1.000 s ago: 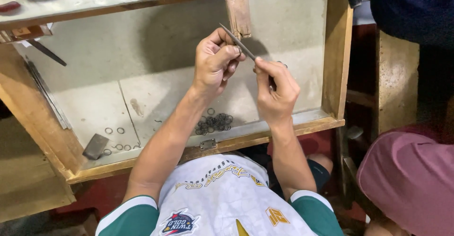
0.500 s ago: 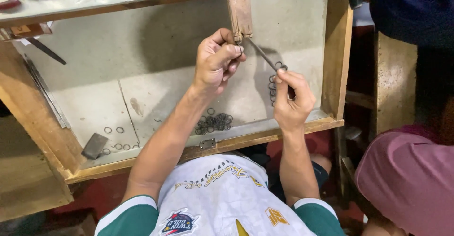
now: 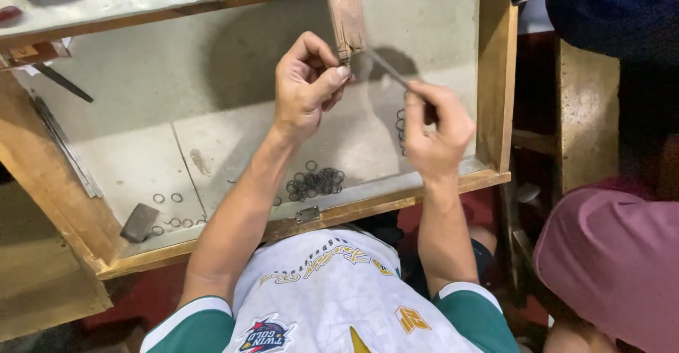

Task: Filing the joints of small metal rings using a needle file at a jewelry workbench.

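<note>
Left hand [image 3: 308, 84] pinches something small, too tiny to identify, against wooden peg [image 3: 344, 10]. Right hand [image 3: 435, 130], fingers closed, holds thin file [image 3: 387, 68] angled to peg tip. Ring pile [image 3: 316, 182] lies near on worktop [image 3: 141, 162]. Best: brace firmly, short strokes.

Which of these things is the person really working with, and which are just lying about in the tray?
In use:
- left hand pinching something small at the wooden peg
- right hand holding a thin metal file

Lying about:
- pile of dark rings
- loose rings
- flat grey block
- wooden tray
</note>
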